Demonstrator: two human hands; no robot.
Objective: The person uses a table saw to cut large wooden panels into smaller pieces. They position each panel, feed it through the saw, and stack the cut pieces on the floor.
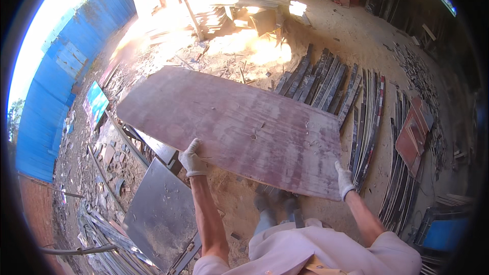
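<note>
Reddish-brown board, in the head view: held up off the ground by left hand and right hand, both gloved, beyond and to the right of the dark grey tabletop. Gripped by the left on the near long edge, just beyond the tabletop's far right corner; gripped by the right at the far end from the tabletop, close to the near corner. Grips set wide apart, probably to share the weight and prevent tipping or twisting. Hold beneath hidden, impossible to tell in full. Broad face turned up, apparently near level, with loose debris on top.

To the right of the tabletop, partly behind the board: dark strips laid lengthwise in rows, perhaps for sorting and easy pick-up. Farther right of the tabletop, flat reddish pieces resting across another row, possibly just set aside. Left of the tabletop, a heap of thin strips; beyond it on that side, a blue fence, seemingly for enclosing the yard.
</note>
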